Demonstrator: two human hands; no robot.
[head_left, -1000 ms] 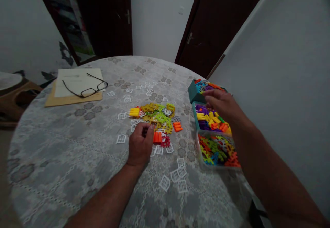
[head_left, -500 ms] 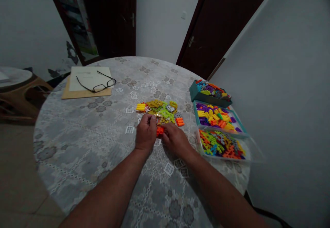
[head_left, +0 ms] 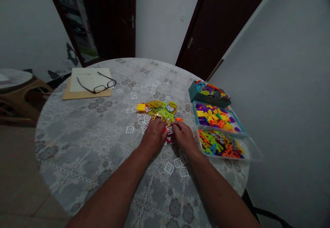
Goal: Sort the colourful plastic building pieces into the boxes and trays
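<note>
My left hand and my right hand are close together on the round table, fingers curled around small red and orange plastic building pieces with a white window piece between them. Just beyond my fingers lies a flat assembly of yellow and green interlocking pieces with a yellow bar at its left end. Several white window pieces are scattered around it, and more lie near my wrists.
Three trays of coloured pieces stand at the right: a teal box, a middle tray and a clear tray at the table edge. Glasses rest on papers at the far left. Dark doors stand behind; a stool is left.
My right hand came back from the trays to the middle of the table and joined my left hand. Both hands have since moved slightly right and nearer, onto the red and orange pieces.
</note>
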